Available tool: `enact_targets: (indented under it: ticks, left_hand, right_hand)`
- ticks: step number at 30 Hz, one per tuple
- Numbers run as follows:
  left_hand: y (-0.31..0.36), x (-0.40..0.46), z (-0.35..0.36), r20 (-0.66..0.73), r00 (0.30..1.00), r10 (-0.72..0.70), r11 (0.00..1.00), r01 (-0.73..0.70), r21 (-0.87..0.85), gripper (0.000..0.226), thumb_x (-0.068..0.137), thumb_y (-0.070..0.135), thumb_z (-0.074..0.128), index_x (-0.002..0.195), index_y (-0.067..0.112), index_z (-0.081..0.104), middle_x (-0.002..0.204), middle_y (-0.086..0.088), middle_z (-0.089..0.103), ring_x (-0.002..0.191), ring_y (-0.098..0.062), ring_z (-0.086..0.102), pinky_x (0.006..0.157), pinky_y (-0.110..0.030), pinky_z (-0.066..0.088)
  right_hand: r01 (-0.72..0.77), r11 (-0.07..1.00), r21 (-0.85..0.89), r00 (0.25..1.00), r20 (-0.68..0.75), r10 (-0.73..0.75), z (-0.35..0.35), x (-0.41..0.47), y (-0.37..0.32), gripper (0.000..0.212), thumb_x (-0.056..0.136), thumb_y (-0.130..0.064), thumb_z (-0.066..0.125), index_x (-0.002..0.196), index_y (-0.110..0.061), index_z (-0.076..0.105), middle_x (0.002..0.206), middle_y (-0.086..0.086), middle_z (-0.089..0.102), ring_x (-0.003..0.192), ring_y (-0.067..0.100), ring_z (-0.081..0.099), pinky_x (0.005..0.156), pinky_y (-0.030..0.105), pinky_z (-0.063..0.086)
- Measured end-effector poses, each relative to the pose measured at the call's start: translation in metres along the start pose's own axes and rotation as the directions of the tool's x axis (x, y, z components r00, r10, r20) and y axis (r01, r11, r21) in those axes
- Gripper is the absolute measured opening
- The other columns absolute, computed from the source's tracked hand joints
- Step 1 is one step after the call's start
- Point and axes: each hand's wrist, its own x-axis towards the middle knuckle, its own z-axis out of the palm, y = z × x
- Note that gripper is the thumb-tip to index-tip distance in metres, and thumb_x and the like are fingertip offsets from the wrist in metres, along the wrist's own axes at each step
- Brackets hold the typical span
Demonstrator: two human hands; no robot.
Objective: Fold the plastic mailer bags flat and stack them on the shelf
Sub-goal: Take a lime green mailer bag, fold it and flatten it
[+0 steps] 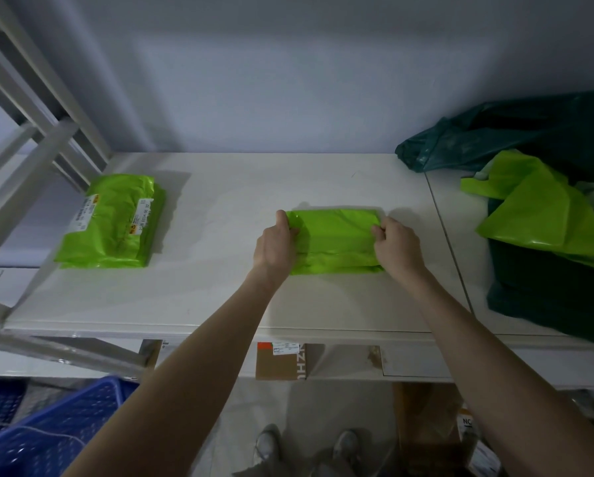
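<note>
A folded lime-green mailer bag [337, 241] lies flat on the white shelf [220, 297], a little right of centre. My left hand [276, 244] grips its left edge, fingers curled around it. My right hand [397, 244] pinches the right edge. At the shelf's left end sits a stack of folded green mailer bags [113, 223] with white shipping labels on top. Both hands are well apart from that stack.
A heap of unfolded bags fills the right end: dark green plastic [529, 132] with loose lime-green mailers [543, 215] on top. A white rack frame [30, 149] rises at left. Below the shelf are a blue crate [58, 432] and cardboard boxes [280, 363].
</note>
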Motion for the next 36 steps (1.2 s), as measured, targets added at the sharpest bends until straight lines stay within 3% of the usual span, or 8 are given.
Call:
enact_targets:
  ticks: [5,11,18,25,31,36]
  left_hand:
    - [0.001,-0.005,0.005,-0.032,0.999,0.001,1.0,0.0,0.019,0.006,0.101,0.016,0.029,0.099,0.01,0.029,0.1,-0.023,0.06,0.09,-0.041,0.055,0.065,-0.039,0.033]
    - [-0.002,-0.008,0.016,-0.071,0.997,0.015,0.996,-0.008,0.092,0.021,0.101,0.014,0.027,0.118,0.003,0.033,0.104,-0.021,0.06,0.093,-0.041,0.055,0.068,-0.039,0.032]
    - [-0.004,-0.012,0.023,-0.085,0.996,0.033,0.974,-0.013,0.227,0.034,0.095,-0.002,0.028,0.129,0.005,0.029,0.111,-0.017,0.053,0.094,-0.041,0.057,0.067,-0.04,0.033]
    - [-0.003,-0.009,0.028,-0.086,0.996,0.034,0.926,0.001,0.378,0.05,0.098,0.001,0.035,0.143,0.006,0.014,0.117,-0.013,0.048,0.093,-0.035,0.063,0.061,-0.034,0.037]
    - [-0.001,-0.013,0.026,-0.052,0.996,0.069,0.903,-0.04,0.428,0.064,0.088,-0.012,0.039,0.142,0.018,0.022,0.119,-0.015,0.038,0.082,-0.032,0.064,0.057,-0.031,0.04]
    - [0.001,-0.013,0.024,-0.043,0.997,0.067,0.898,-0.042,0.437,0.062,0.089,-0.011,0.039,0.141,0.019,0.025,0.122,-0.015,0.036,0.083,-0.032,0.064,0.057,-0.031,0.039]
  right_hand:
    - [0.052,0.998,-0.045,0.998,-0.034,-0.053,0.003,-0.003,0.002,0.027,0.099,-0.016,0.04,0.108,0.005,0.055,0.101,0.028,0.063,0.096,0.041,0.058,0.078,0.041,0.041]
    - [0.074,0.991,-0.107,0.996,-0.048,-0.079,0.007,-0.004,0.003,0.027,0.099,-0.017,0.04,0.105,0.005,0.054,0.098,0.028,0.063,0.094,0.041,0.058,0.075,0.041,0.04]
    - [0.072,0.974,-0.214,0.995,-0.056,-0.086,0.015,-0.003,0.002,0.025,0.1,-0.015,0.039,0.111,0.004,0.052,0.098,0.027,0.064,0.092,0.042,0.06,0.076,0.043,0.044]
    - [0.102,0.927,-0.362,0.993,-0.014,-0.115,0.013,-0.003,0.001,0.031,0.102,-0.021,0.033,0.119,0.001,0.046,0.103,0.024,0.065,0.097,0.041,0.062,0.078,0.043,0.046]
    - [0.114,0.906,-0.408,0.993,0.011,-0.121,0.011,-0.003,-0.002,0.034,0.103,-0.025,0.03,0.125,-0.001,0.041,0.104,0.022,0.066,0.097,0.039,0.062,0.077,0.041,0.047]
    - [0.08,0.934,-0.347,0.995,-0.023,-0.094,0.016,-0.005,0.003,0.033,0.103,-0.021,0.031,0.128,0.0,0.038,0.103,0.022,0.065,0.094,0.039,0.062,0.073,0.041,0.045]
